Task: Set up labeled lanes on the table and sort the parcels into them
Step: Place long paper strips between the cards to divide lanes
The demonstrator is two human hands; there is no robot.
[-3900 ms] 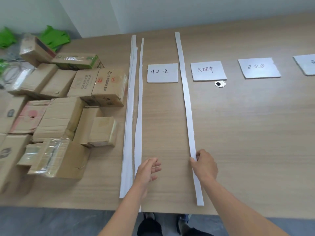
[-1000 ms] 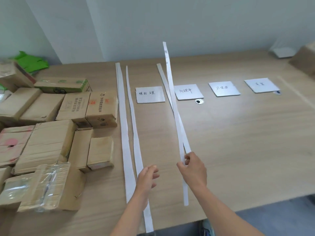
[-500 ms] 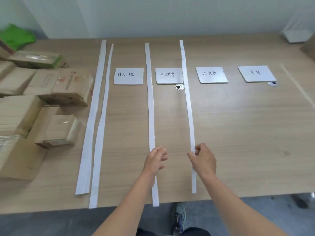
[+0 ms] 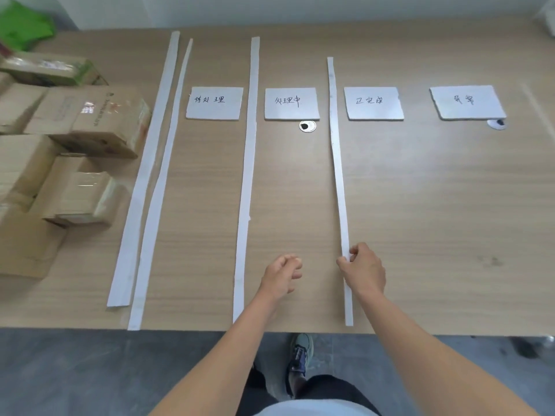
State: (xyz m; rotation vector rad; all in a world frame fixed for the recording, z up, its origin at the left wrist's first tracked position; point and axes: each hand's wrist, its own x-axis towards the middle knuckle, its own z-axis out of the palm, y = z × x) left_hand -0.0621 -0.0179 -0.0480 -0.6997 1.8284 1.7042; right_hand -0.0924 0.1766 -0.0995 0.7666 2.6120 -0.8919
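Four long white paper strips lay lengthwise on the counter [image 4: 435,220]. The left pair of strips [image 4: 144,181] lay close together, beside brown cardboard parcels [image 4: 87,121] crowded at the left. The third strip [image 4: 247,175] and fourth strip [image 4: 337,163] separated handwritten white label cards [image 4: 214,103], four in a row; the right hand [image 4: 363,271] pinched the fourth strip's near part.

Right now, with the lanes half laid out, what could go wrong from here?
1. The strip pinched by the right hand bows slightly; released that way, it may leave an uneven lane.
2. Its near end reaches the table edge, where a careless brush could drag it off.
3. No divider separates the third card from the fourth card; sorting the boxes now could mix those lanes.
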